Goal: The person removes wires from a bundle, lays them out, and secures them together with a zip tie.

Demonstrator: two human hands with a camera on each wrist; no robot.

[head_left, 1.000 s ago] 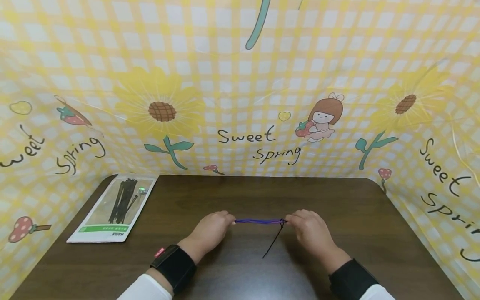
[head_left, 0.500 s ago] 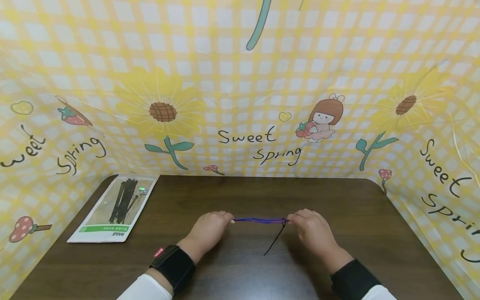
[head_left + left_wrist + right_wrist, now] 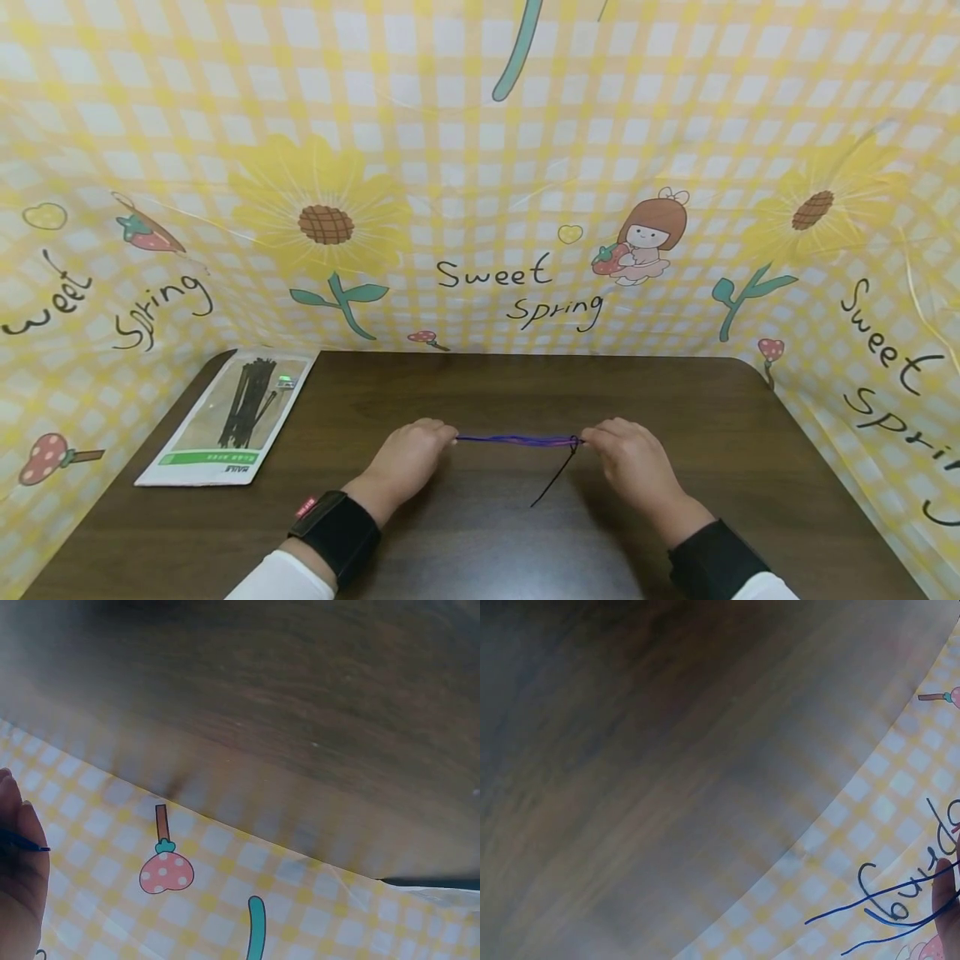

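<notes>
A bundle of thin blue-violet wires point(image 3: 510, 440) is stretched level between both hands in the head view. My left hand point(image 3: 408, 462) pinches its left end, and a short dark blue tip point(image 3: 34, 846) pokes out past the fingers in the left wrist view. At the other end, my right hand point(image 3: 633, 462) grips the bundle. Several loose wire ends point(image 3: 855, 904) stick out beyond it in the right wrist view. Close beside the right fingertips, a black cable tie point(image 3: 554, 476) loops round the bundle, its long tail slanting down to the left.
A white and green packet point(image 3: 206, 457) picturing black cable ties lies at the left on the dark brown table point(image 3: 480, 542). Yellow checked cloth point(image 3: 480, 167) with printed flowers and lettering stands as a wall behind the table and along both sides.
Both hands have moved slightly apart, the left one leftward and the right one rightward. More of the bundle shows between them. The cable tie has shifted right along with the right hand.
</notes>
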